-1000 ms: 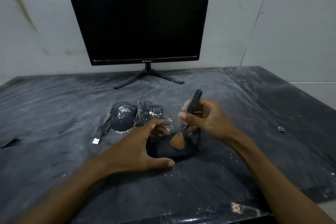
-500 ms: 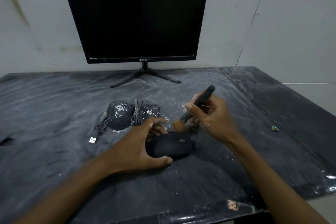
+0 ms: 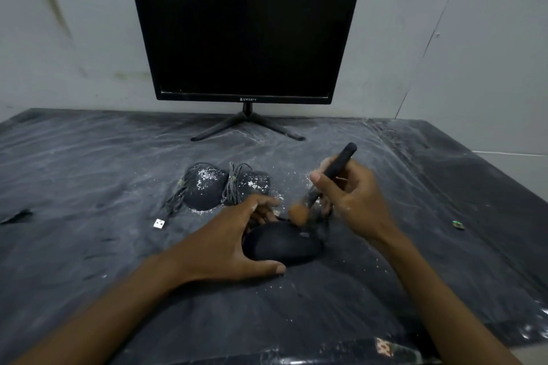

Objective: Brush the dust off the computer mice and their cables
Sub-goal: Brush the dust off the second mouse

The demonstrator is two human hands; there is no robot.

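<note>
A black mouse (image 3: 284, 246) lies on the dusty dark table (image 3: 89, 246) in front of me. My left hand (image 3: 231, 240) grips its left side, thumb along the near edge and fingers curled behind. My right hand (image 3: 353, 195) holds a black-handled brush (image 3: 326, 181) tilted down to the left; its orange bristles (image 3: 299, 213) touch the mouse's far top. Behind it sit two more black mice, one on the left (image 3: 204, 187) and one on the right (image 3: 255, 184), both speckled with white dust, with a bundled grey cable (image 3: 234, 187) between them.
A black monitor (image 3: 246, 35) on a tripod stand rises at the back against the wall. A white USB plug (image 3: 159, 224) lies left of the mice. A small green object (image 3: 458, 224) rests at the right. White dust is scattered on the tabletop around the mice.
The brush head went from the mouse's middle up to its far edge. My left hand has kept its grip on the mouse. The camera view shifted slightly.
</note>
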